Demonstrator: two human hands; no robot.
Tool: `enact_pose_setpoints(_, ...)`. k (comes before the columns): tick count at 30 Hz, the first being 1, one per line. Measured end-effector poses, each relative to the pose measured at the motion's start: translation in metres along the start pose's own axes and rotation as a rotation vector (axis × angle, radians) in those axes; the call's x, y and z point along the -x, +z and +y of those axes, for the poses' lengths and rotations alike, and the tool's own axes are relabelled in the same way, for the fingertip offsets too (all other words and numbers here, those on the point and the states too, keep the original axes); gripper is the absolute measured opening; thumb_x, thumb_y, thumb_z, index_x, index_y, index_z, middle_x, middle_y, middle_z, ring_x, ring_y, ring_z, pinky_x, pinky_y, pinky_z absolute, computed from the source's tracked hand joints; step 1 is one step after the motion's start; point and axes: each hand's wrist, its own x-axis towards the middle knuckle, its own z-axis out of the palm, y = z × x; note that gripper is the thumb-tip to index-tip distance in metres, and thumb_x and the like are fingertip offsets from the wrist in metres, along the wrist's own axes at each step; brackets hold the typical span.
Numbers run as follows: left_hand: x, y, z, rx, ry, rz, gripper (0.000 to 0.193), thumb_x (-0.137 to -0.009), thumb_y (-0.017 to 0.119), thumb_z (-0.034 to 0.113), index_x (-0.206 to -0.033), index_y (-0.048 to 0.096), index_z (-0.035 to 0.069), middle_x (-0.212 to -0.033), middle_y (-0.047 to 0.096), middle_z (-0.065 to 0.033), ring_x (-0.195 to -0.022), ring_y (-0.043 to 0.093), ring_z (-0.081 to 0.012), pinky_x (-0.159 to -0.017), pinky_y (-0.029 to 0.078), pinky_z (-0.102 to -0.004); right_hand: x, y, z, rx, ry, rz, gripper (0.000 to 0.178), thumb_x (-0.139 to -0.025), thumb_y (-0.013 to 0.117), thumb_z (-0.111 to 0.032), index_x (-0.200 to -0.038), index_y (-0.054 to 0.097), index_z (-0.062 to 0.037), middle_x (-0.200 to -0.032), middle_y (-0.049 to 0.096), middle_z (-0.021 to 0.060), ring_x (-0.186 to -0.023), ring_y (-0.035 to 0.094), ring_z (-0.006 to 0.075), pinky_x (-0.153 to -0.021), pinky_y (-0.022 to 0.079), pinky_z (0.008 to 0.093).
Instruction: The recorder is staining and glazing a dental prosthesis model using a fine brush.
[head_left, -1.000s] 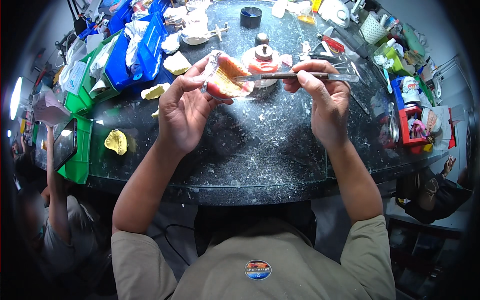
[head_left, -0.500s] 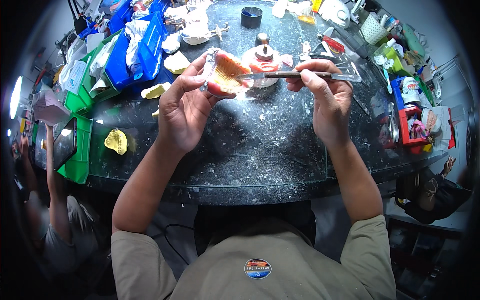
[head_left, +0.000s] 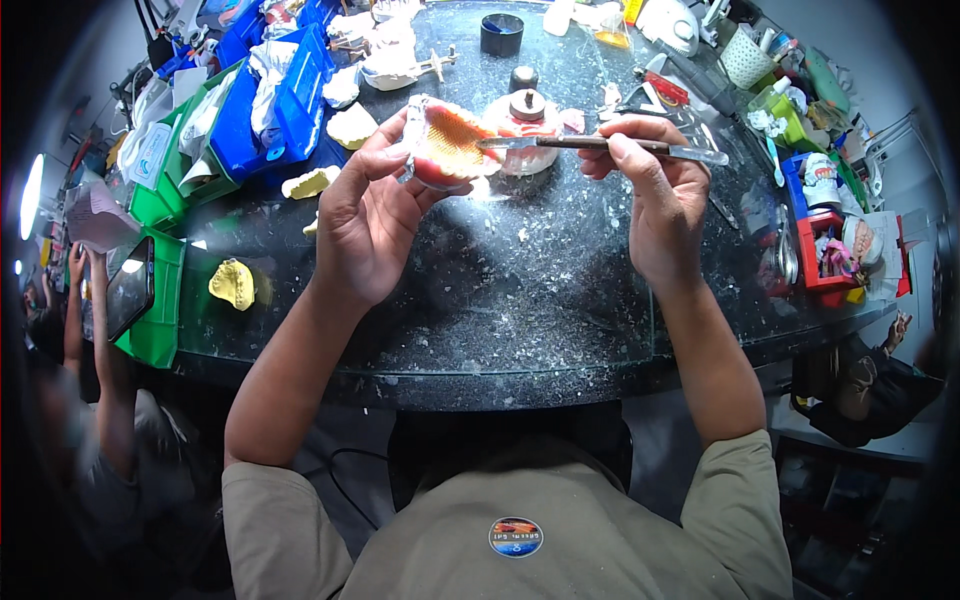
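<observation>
My left hand (head_left: 372,215) grips a wax denture (head_left: 440,172) by its left side, fingers closed behind and below it. The denture is pink with whitish parts along its edge, and a golden mesh lines its inside, which faces me. Pinched between the thumb and fingers of my right hand (head_left: 660,180) is a wax spatula (head_left: 580,143) with a brown handle and metal ends, held nearly level. Its left tip reaches the denture's right edge; whether it touches, I cannot tell. Behind them stands a round spirit burner (head_left: 527,108) with a metal top, its lower part partly covered.
Yellow plaster models (head_left: 232,284) lie to the left, near blue bins (head_left: 300,95) and a green bin (head_left: 155,330). Pliers (head_left: 665,88) and other tools lie at the right, beside a red box (head_left: 825,280). White scraps dot the black bench (head_left: 500,340). Other people sit at both sides.
The spatula and my right hand have shifted slightly right, drawing the tip back from the mesh toward the denture's edge. The denture has turned a little. At far left, another person's hands have moved.
</observation>
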Motion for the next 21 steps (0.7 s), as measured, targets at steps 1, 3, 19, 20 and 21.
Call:
enact_pose_setpoints(1,-0.0002,0.0009,0.0002,0.010,-0.002,-0.008,0.058,-0.084,0.047,0.022,-0.131,0.030,-0.008,-0.129,0.043,-0.0164,-0.108,0.055,-0.0248,-0.093,0.046,-0.0387,-0.0001,-0.0003,0.0001,0.002,-0.006,0.001,0.016,-0.086,0.053,-0.007,-0.096,0.059,0.0041,-0.081,0.064,0.0127,-0.072,0.062,0.0158,-0.070,0.049,0.0280)
enact_pose_setpoints(3,0.0001,0.0021,0.0005,0.004,-0.003,-0.008,0.057,-0.085,0.046,0.023,-0.130,0.031,-0.008,-0.128,0.043,-0.0166,-0.108,0.056,-0.0247,-0.093,0.046,-0.0385,0.0001,-0.0002,0.0000,0.003,-0.008,-0.002,0.016,-0.087,0.053,-0.007,-0.096,0.059,0.0040,-0.081,0.064,0.0127,-0.072,0.062,0.0158,-0.070,0.049,0.0279)
enact_pose_setpoints(19,0.0011,-0.0014,0.0006,0.013,-0.084,0.018,0.049,-0.092,0.041,0.034,-0.124,0.041,-0.003,-0.117,0.055,-0.0164,-0.104,0.058,-0.0212,-0.088,0.046,-0.0344,0.0022,0.0068,-0.0042,0.006,-0.032,0.001,0.016,-0.087,0.052,-0.008,-0.097,0.058,0.0036,-0.083,0.065,0.0125,-0.075,0.062,0.0156,-0.071,0.049,0.0274)
enact_pose_setpoints(20,0.0008,-0.0005,0.0002,0.014,-0.085,0.016,0.049,-0.092,0.041,0.034,-0.124,0.041,-0.003,-0.117,0.055,-0.0164,-0.104,0.058,-0.0212,-0.088,0.046,-0.0344,0.0011,0.0039,-0.0033,0.008,-0.032,0.002,0.016,-0.087,0.052,-0.008,-0.097,0.058,0.0036,-0.083,0.065,0.0125,-0.075,0.062,0.0156,-0.071,0.049,0.0274)
enact_pose_setpoints(21,0.0007,0.0007,0.0001,0.015,-0.082,0.025,0.048,-0.092,0.042,0.034,-0.123,0.041,-0.002,-0.116,0.055,-0.0163,-0.104,0.058,-0.0210,-0.087,0.046,-0.0343,-0.0018,-0.0018,-0.0010,-0.010,-0.045,0.003,0.015,-0.087,0.054,-0.008,-0.096,0.059,0.0023,-0.083,0.065,0.0117,-0.076,0.063,0.0146,-0.070,0.050,0.0261)
